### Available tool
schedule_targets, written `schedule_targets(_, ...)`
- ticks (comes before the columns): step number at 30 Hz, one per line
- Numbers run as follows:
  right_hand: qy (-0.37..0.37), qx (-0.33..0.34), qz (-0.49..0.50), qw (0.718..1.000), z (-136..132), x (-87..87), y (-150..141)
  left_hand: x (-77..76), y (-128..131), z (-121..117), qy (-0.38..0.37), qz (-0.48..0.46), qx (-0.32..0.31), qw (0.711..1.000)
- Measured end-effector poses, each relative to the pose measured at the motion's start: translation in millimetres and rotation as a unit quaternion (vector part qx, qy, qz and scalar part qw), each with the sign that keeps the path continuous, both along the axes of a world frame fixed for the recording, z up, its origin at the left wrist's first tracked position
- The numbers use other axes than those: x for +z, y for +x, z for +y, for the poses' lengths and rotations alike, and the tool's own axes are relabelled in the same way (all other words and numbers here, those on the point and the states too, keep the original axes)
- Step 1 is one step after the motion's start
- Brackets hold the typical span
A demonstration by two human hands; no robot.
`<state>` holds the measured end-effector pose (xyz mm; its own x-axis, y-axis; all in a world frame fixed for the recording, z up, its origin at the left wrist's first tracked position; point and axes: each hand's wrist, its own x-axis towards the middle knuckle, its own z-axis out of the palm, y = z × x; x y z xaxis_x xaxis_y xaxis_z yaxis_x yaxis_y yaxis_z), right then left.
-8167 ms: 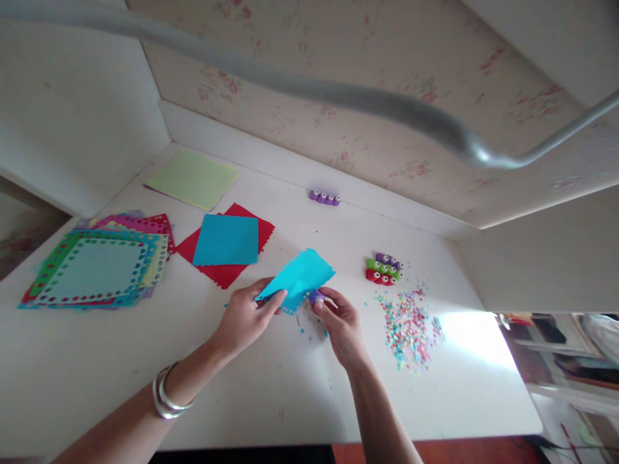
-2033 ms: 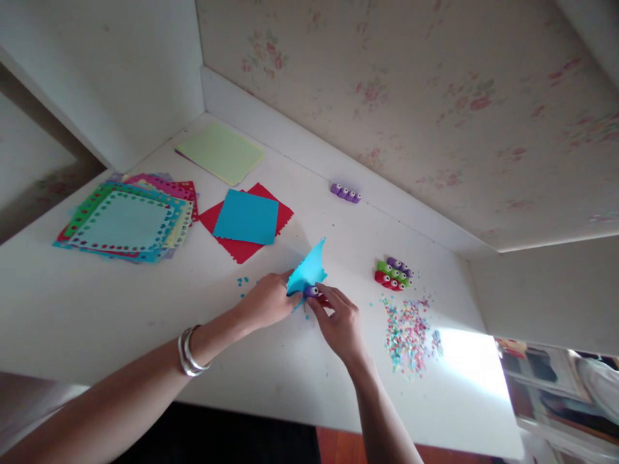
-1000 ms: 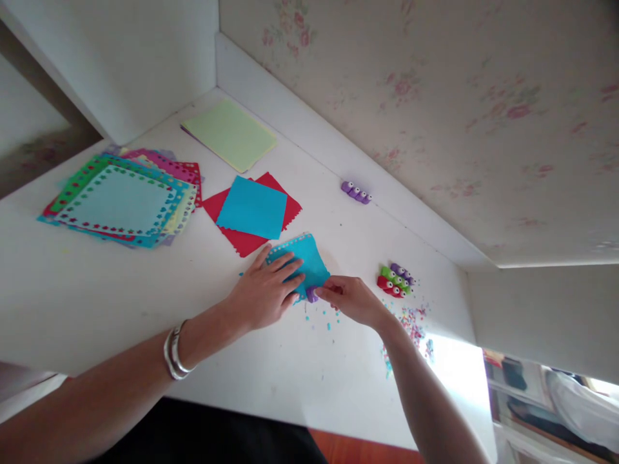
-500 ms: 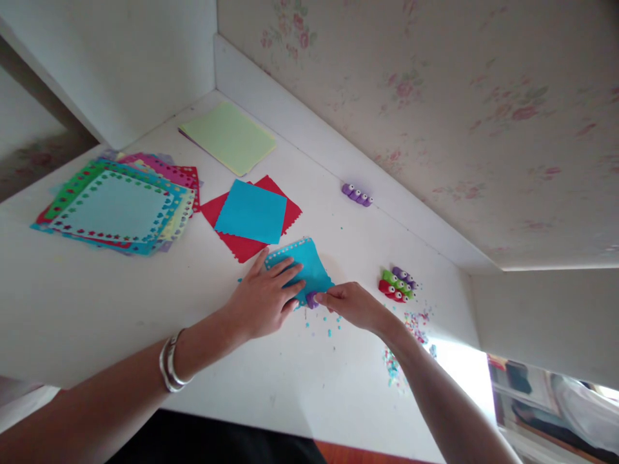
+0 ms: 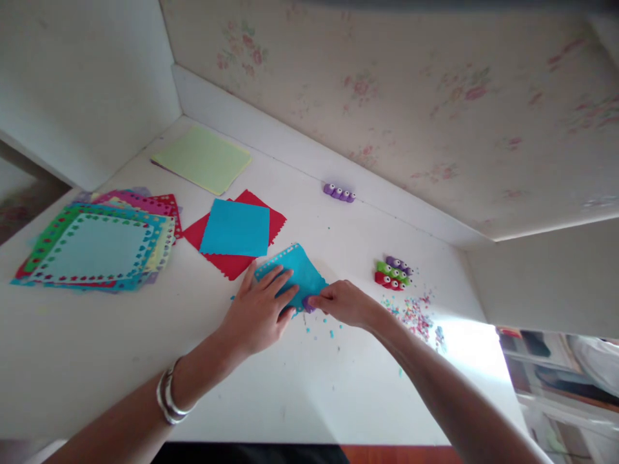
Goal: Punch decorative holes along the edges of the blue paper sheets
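Note:
A blue sheet of paper [image 5: 304, 267] lies on the white table with a row of small punched holes along its far left edge. My left hand [image 5: 264, 303] rests flat on it, fingers spread. At the sheet's near right edge, my right hand [image 5: 341, 301] grips a small purple craft punch [image 5: 308, 305], thumb on top. Most of the punch is hidden by the fingers. Small blue paper bits are scattered on the table just in front of the sheet.
Punched colourful sheets [image 5: 104, 248] are stacked at left. Blue paper [image 5: 235, 225] lies over red paper [image 5: 235, 265]; pale green sheets [image 5: 203, 158] sit behind. Purple punches [image 5: 339, 193] stand near the wall, with red, green and purple ones [image 5: 393, 274] at right beside heaped confetti [image 5: 418, 319].
The camera view has tilted and shifted. Both hands stay on the blue sheet, with the right still holding the punch at its near right edge.

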<state>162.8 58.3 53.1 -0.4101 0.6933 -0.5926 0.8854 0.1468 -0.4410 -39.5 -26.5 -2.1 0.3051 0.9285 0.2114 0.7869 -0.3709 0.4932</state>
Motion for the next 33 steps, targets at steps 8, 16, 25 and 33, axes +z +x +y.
schedule_targets(8,-0.076,-0.018,0.071,0.994,-1,2.9,14,2.4,0,-1,0.008,0.018,0.009,1.0)
schedule_targets(16,-0.034,0.018,0.037,0.999,-16,15.0,24,0.6,-2,1,0.023,0.027,0.043,0.998)
schedule_targets(25,0.197,0.002,0.009,0.98,-77,5.0,11,-1.5,-1,2,0.032,0.057,0.047,0.997)
schedule_targets(33,0.124,-0.163,0.199,0.958,-52,12.1,57,-11.2,-2,5,0.084,0.082,0.058,0.991)
